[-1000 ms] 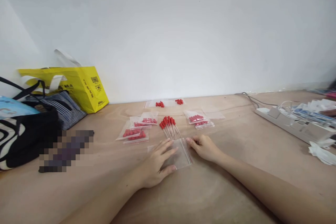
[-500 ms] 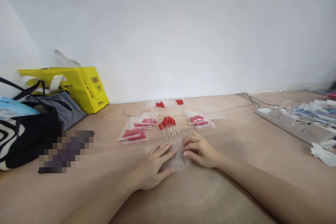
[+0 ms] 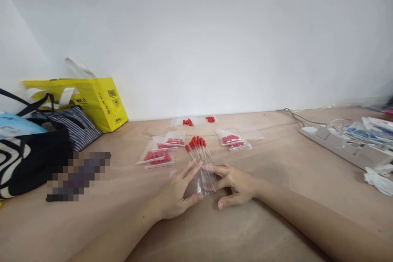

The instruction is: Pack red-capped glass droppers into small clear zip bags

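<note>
A small clear plastic bag (image 3: 208, 181) lies on the wooden table between my hands. My left hand (image 3: 176, 194) rests over its left part, fingers stretched out and thumb apart at the lower edge. From the right, my right hand (image 3: 235, 184) touches the bag with its extended fingers, while the thumb is spread away on the table side. Just beyond the fingertips several thin pale sticks with red heads (image 3: 198, 143) lie fanned out, heads away from me. Their lower ends come close to the bag; I cannot tell whether they are inside it.
Filled bags of red-headed pieces lie at left (image 3: 158, 157) and right (image 3: 235, 141). Loose red pieces (image 3: 188, 123) lie on a clear bag by the wall. A yellow bag (image 3: 110, 106) and striped pouch (image 3: 82, 131) stand left; a power strip (image 3: 337, 143) lies right.
The bag's right edge has been folded over to the left. My right hand has opened from a near pinch, its fingers extending over the bag; my left fingers have drawn slightly closer together.
</note>
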`<state>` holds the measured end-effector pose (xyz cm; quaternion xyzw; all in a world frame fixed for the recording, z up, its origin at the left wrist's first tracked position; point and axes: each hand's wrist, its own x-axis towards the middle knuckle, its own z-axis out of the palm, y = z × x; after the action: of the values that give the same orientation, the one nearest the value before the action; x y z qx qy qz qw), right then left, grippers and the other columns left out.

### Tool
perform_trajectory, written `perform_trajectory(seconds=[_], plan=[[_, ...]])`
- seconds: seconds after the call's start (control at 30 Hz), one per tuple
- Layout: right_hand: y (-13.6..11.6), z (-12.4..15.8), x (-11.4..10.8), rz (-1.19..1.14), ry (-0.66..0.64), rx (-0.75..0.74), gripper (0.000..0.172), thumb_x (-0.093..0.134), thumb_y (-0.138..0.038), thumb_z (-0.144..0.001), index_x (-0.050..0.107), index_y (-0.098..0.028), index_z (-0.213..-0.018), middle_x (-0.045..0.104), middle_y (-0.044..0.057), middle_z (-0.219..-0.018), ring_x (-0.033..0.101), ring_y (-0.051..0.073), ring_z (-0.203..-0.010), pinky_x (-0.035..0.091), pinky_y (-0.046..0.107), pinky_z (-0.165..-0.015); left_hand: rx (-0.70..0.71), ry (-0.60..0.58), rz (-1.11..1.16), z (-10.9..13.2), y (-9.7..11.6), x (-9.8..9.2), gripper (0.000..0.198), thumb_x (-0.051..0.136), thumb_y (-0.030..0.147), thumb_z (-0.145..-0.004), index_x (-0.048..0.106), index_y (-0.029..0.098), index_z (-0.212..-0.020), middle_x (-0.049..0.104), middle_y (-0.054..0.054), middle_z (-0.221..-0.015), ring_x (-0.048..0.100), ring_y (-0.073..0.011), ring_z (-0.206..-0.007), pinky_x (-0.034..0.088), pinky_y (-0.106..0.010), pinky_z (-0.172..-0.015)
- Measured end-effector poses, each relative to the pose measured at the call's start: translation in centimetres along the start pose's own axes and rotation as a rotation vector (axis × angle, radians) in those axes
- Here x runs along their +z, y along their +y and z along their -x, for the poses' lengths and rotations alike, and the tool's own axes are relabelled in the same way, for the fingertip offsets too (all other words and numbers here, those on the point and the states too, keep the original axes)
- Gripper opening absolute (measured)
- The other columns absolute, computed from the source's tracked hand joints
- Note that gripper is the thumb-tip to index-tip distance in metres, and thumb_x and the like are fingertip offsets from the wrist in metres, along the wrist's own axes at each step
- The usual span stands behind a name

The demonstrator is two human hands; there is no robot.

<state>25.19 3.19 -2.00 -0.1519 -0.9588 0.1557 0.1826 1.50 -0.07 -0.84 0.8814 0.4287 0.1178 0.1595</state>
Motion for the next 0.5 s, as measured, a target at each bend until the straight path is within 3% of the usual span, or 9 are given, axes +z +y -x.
perform_trajectory(seconds=[0.1,0.17,0.23,0.3,0.43,0.5], plan=[[0.1,-0.2,-0.2,-0.118,0.018,0.007,0.047,0.058,-0.054,-0.071,0.065,-0.02,-0.102,0.04,0.011,-0.133,0.043,0.024,-0.116,0.032,0.037,-0.094,0.024,0.014,-0.022,0.0,-0.3,0.4,0.068,0.045,0.045,-0.086,0.01,0.023,-0.14,0.02,-0.009,-0.144,0.018,-0.026,-0.131,0.018,-0.049,-0.105],[0.7,-0.4,-0.4,-0.27,0.046,0.07,0.042,0.054,-0.051,-0.075,0.067,-0.016,-0.095,0.058,0.011,-0.112,0.056,0.021,-0.097,0.041,0.032,-0.083,0.022,0.023,-0.026,0.0,-0.4,0.5,0.065,0.044,0.041,-0.087,0.01,0.021,-0.139,0.025,-0.01,-0.143,0.021,-0.0249,-0.13,0.016,-0.049,-0.105],[1.9,-1.0,-0.4,-0.365,0.124,0.21,0.039,0.048,-0.048,-0.079,0.068,-0.014,-0.079,0.065,0.006,-0.08,0.06,0.016,-0.073,0.044,0.026,-0.066,0.013,0.025,-0.025,0.0,-0.4,0.5,0.064,0.043,0.04,-0.087,0.011,0.021,-0.139,0.027,-0.01,-0.142,0.024,-0.0249,-0.129,0.017,-0.049,-0.105],[3.5,-2.3,-0.5,-0.338,0.286,0.405,0.038,0.049,-0.045,-0.079,0.064,-0.014,-0.065,0.06,0.001,-0.059,0.055,0.013,-0.058,0.041,0.023,-0.055,0.004,0.018,-0.019,0.0,-0.3,0.4,0.064,0.045,0.04,-0.086,0.013,0.022,-0.139,0.027,-0.01,-0.142,0.025,-0.0253,-0.128,0.017,-0.049,-0.105],[6.6,-6.5,-0.6,-0.172,0.622,0.818,0.023,0.057,-0.037,-0.071,0.062,-0.015,-0.074,0.062,0.002,-0.066,0.055,0.013,-0.061,0.041,0.023,-0.057,-0.018,0.006,-0.006,0.0,0.1,0.1,0.064,0.046,0.038,-0.085,0.014,0.023,-0.138,0.03,-0.008,-0.141,0.028,-0.0256,-0.127,0.018,-0.049,-0.105],[7.5,-8.7,-0.6,-0.113,0.652,1.016,0.025,0.058,-0.038,-0.069,0.062,-0.015,-0.078,0.064,0.005,-0.075,0.057,0.015,-0.069,0.041,0.024,-0.059,-0.035,-0.001,-0.006,0.0,0.2,0.0,0.065,0.047,0.039,-0.084,0.015,0.022,-0.138,0.031,-0.009,-0.14,0.028,-0.0268,-0.127,0.019,-0.05,-0.104]])
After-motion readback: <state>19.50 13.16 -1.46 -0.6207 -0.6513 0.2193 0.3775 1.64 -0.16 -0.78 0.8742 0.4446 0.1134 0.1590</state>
